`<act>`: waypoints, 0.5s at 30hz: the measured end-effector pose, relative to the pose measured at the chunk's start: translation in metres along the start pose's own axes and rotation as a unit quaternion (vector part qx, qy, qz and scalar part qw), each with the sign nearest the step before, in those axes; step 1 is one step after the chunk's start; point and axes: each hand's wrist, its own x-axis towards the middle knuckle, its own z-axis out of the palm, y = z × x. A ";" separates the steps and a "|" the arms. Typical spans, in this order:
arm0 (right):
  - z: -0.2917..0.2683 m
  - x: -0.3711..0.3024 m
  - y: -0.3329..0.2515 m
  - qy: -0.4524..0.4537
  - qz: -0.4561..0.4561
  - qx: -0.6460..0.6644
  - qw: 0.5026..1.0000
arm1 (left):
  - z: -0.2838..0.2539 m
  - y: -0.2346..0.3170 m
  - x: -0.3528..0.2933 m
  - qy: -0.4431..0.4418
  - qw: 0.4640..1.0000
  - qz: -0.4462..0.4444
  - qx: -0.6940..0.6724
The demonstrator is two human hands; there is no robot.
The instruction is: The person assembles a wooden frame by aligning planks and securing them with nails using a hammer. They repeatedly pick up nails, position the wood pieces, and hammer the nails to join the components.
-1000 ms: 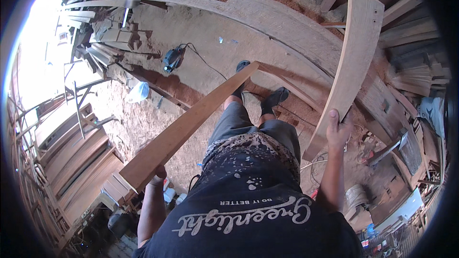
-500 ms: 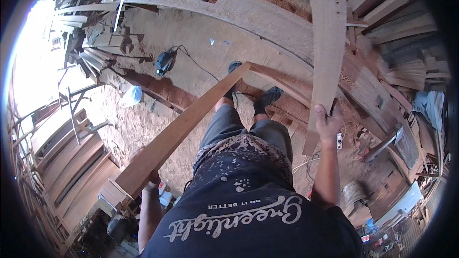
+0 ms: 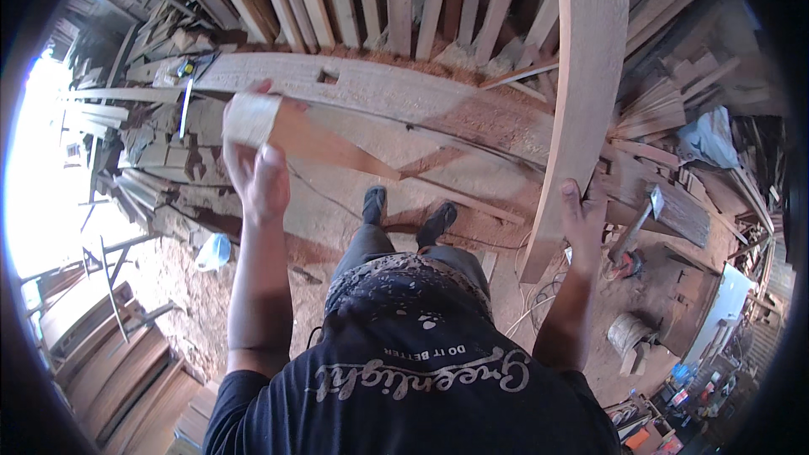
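My left hand (image 3: pixel 261 168) is raised ahead on the left, fingers wrapped around the near end of a wooden beam (image 3: pixel 324 145). Blurred by motion, the beam slants away and down, its far end low by a second strip of wood (image 3: pixel 472 198). Whether the two are joined I cannot tell. In my right hand (image 3: pixel 584 223), thumb on the near face, is the lower part of a long, slightly curved wooden plank (image 3: pixel 586 76). The plank stands steeply, its top running out of view; the fingers behind it are partly hidden.
A long heavy timber (image 3: pixel 404 93) with a square mortise lies across the ground ahead. Many boards (image 3: pixel 337 0) lean behind it. At right are a tool with a pale metal head (image 3: pixel 657 200), a spool (image 3: pixel 628 333) and a plastic sack (image 3: pixel 709 136). Stacked planks (image 3: pixel 126 379) lie left.
My left hand has lifted its end of the beam up and forward from low on the left. The plank in my right hand stays gripped, now higher in view. The view has tilted forward.
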 end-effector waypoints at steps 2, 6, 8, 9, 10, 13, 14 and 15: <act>-0.012 0.009 -0.019 0.017 -0.012 -0.011 1.000 | 0.009 -0.005 0.031 -0.013 0.989 -0.016 -0.145; -0.027 0.022 -0.063 0.045 -0.091 -0.084 0.991 | 0.026 0.011 0.075 -0.046 0.997 -0.043 -0.031; -0.031 0.024 -0.086 0.033 -0.093 -0.116 0.988 | 0.036 0.015 0.088 -0.062 0.996 -0.066 -0.001; -0.034 0.026 -0.096 0.024 -0.095 -0.112 0.989 | 0.043 0.017 0.093 -0.069 0.995 -0.077 0.015; -0.039 0.028 -0.103 0.017 -0.097 -0.107 0.989 | 0.053 0.018 0.097 -0.048 0.996 -0.080 0.001; -0.023 0.036 -0.134 0.090 -0.143 -0.115 0.979 | 0.058 0.021 0.105 -0.057 0.993 -0.103 -0.021; -0.017 0.039 -0.146 0.130 -0.163 -0.121 0.971 | 0.059 0.022 0.108 -0.053 0.990 -0.124 -0.037; -0.017 0.045 -0.157 0.121 -0.176 -0.143 0.966 | 0.060 0.025 0.113 -0.038 0.981 -0.167 -0.094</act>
